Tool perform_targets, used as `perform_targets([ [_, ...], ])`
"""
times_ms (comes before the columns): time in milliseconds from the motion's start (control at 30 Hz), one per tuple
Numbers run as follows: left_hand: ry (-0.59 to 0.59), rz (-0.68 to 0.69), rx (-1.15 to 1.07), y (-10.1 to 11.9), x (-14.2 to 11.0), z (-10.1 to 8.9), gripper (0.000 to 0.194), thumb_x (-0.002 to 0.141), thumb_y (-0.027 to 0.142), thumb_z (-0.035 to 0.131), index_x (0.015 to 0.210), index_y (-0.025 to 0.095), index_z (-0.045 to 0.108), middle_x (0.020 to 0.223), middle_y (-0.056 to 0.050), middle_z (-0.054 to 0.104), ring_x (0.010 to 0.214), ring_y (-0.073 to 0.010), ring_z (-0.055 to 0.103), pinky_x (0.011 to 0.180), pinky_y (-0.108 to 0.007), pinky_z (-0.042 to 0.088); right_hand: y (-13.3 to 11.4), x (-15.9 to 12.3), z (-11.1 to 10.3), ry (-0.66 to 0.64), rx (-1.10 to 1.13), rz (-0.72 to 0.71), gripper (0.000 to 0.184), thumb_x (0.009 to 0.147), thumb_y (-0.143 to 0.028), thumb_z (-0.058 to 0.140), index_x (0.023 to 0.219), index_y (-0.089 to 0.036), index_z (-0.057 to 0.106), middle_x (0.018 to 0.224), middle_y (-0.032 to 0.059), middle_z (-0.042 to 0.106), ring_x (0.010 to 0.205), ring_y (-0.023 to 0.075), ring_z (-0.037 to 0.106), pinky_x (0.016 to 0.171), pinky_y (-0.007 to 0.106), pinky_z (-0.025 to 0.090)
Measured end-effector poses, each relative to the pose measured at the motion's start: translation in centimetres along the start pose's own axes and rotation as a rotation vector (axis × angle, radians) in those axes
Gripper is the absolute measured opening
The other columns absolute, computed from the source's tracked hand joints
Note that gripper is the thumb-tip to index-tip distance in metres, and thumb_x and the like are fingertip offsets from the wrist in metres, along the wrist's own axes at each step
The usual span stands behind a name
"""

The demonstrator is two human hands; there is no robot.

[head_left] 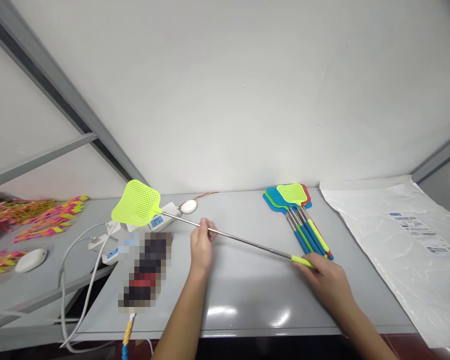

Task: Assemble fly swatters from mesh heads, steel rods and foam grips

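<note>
I hold a fly swatter with a yellow-green mesh head [137, 203] and a long, thin metal rod [243, 241] stretched across the table. My left hand [202, 246] pinches the rod near its middle. My right hand [324, 280] is closed around the yellow-green handle at the rod's right end. The swatter head hovers over a white power strip [161, 217] at the back left. A pile of several swatters [296, 212] with blue, green and red heads lies at the back, just beyond my right hand.
A clear plastic bag with labels [408, 235] covers the table's right side. White cables [78, 280] trail off the left edge. A blurred-out dark object [146, 270] lies front left. Colourful strips [45, 215] and a white round device [30, 260] sit on the neighbouring table.
</note>
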State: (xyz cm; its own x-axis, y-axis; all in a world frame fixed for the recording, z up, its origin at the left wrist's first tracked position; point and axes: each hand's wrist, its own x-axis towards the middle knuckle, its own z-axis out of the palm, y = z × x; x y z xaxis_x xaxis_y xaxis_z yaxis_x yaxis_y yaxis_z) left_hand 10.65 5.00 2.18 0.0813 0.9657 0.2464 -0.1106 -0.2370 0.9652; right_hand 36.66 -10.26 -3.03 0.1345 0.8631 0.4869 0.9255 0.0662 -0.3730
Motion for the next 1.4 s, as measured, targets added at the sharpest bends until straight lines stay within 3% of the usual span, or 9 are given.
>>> perform_targets([
  [100,0.109,0.016,-0.055,0.2,0.6,-0.7,0.045,0.093,0.051,0.038,0.060,0.020,0.035,0.056,0.004,0.027,0.051,-0.0117,0.028,0.052,-0.027,0.022,0.2,0.0,-0.1,-0.004,0.014,-0.004,0.034,0.090,-0.049,0.051,0.077,-0.020,0.064,0.067,0.0010,0.065,0.057,0.0134,0.060,0.055,0.023,0.042],
  [300,-0.119,-0.077,-0.029,-0.5,-0.2,0.5,0.047,0.094,0.052,0.037,0.059,0.020,0.035,0.053,0.003,0.033,0.052,-0.0116,0.031,0.053,-0.027,0.025,0.7,0.1,-0.2,0.029,0.014,0.027,0.034,0.089,-0.050,0.052,0.076,-0.021,0.064,0.066,-0.0011,0.065,0.055,0.0117,0.060,0.053,0.022,0.042],
  [500,-0.177,-0.089,0.086,-0.6,-0.8,1.3,0.048,0.094,0.052,0.035,0.058,0.020,0.031,0.054,0.003,0.032,0.053,-0.0112,0.032,0.055,-0.027,0.027,0.9,0.0,0.1,0.066,-0.075,0.015,0.041,0.090,-0.054,0.049,0.073,-0.020,0.063,0.060,-0.0008,0.062,0.052,0.0119,0.057,0.050,0.023,0.037],
  [733,-0.457,-0.192,0.141,-1.1,-3.5,5.3,0.047,0.093,0.054,0.035,0.061,0.019,0.039,0.055,0.004,0.035,0.052,-0.0112,0.033,0.053,-0.026,0.026,-1.0,0.3,0.8,0.006,-0.091,-0.051,0.044,0.093,-0.051,0.044,0.064,-0.020,0.053,0.051,-0.0018,0.054,0.046,0.0120,0.051,0.048,0.024,0.030],
  [900,-0.461,-0.218,0.107,-1.0,-4.0,5.7,0.048,0.091,0.056,0.039,0.059,0.020,0.039,0.055,0.003,0.035,0.052,-0.0118,0.031,0.052,-0.027,0.025,-0.6,0.2,0.7,-0.018,-0.076,-0.038,0.042,0.093,-0.051,0.045,0.067,-0.020,0.058,0.054,-0.0004,0.058,0.048,0.0130,0.054,0.049,0.024,0.031],
  [1033,-0.342,-0.180,-0.021,-0.7,-3.1,4.5,0.048,0.090,0.056,0.043,0.060,0.019,0.048,0.056,0.001,0.042,0.054,-0.0135,0.038,0.055,-0.029,0.030,-0.3,0.2,0.5,-0.025,-0.022,-0.021,0.040,0.092,-0.051,0.047,0.073,-0.019,0.064,0.058,0.0008,0.062,0.052,0.0135,0.057,0.051,0.024,0.034],
  [1200,0.041,-0.051,-0.239,-0.2,-0.6,1.6,0.056,0.091,0.065,0.018,0.087,0.021,0.053,0.074,-0.002,0.051,0.061,-0.0130,0.044,0.060,-0.026,0.038,-0.2,0.2,0.2,-0.031,0.036,0.024,0.036,0.089,-0.050,0.052,0.074,-0.020,0.065,0.061,0.0001,0.063,0.052,0.0124,0.057,0.052,0.023,0.037],
  [1300,0.179,-0.072,-0.510,-0.1,0.4,0.1,0.054,0.088,0.067,0.033,0.102,0.021,0.056,0.085,-0.005,0.057,0.062,-0.0117,0.049,0.061,-0.025,0.042,-0.1,0.2,0.3,-0.071,0.059,0.021,0.034,0.090,-0.048,0.052,0.075,-0.021,0.065,0.062,-0.0003,0.063,0.054,0.0125,0.058,0.052,0.023,0.038],
  [1400,0.247,-0.102,-0.589,-0.2,0.9,-0.7,0.042,0.087,0.058,0.048,0.105,0.022,0.059,0.090,-0.004,0.062,0.059,-0.0091,0.050,0.065,-0.025,0.044,0.1,0.0,0.5,-0.089,0.043,0.022,0.033,0.090,-0.048,0.052,0.075,-0.021,0.064,0.062,-0.0010,0.063,0.054,0.0126,0.058,0.052,0.023,0.037],
])
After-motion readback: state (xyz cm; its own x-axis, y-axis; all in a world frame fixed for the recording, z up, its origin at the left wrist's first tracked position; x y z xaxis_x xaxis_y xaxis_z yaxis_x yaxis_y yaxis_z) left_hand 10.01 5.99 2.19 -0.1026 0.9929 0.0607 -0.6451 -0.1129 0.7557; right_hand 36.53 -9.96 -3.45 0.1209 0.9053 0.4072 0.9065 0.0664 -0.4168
